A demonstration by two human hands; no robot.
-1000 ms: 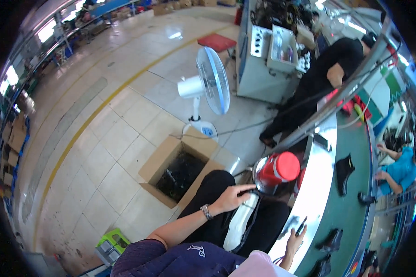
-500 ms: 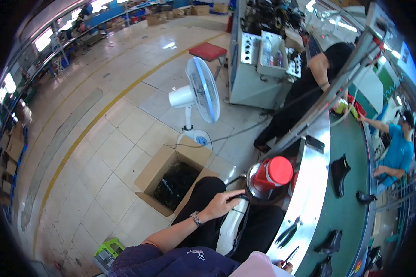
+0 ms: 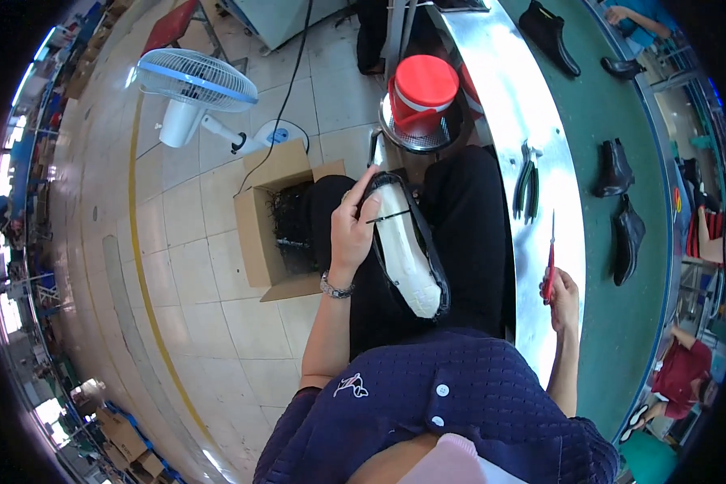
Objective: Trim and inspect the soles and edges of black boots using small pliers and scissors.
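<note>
Across my lap lies a dark shoe upper (image 3: 432, 266), its long white underside turned up and a thin black strip crossing it. My left hand (image 3: 353, 232) grips its far end from the left side, fingers along the edge. Over the metal ledge on the right, my right hand (image 3: 563, 300) is closed around a red-handled tool (image 3: 550, 278) with a thin pointed tip; its exact kind is unclear. Farther up that ledge (image 3: 532, 323) lie pliers (image 3: 527, 187) with dark green handles, apart from my hand.
Beyond the ledge, a green conveyor belt (image 3: 593, 113) carries several black boots and shoes. A red-lidded bucket (image 3: 425, 93) stands ahead of my knees. To the left are an open cardboard box (image 3: 254, 234) with dark contents and a fan (image 3: 198, 81). Other people are at the far right.
The view has turned toward the right-hand ledge and my lap. My right hand, formerly low and mostly hidden, now shows on the ledge with the red-handled tool. My left hand still holds the shoe upper.
</note>
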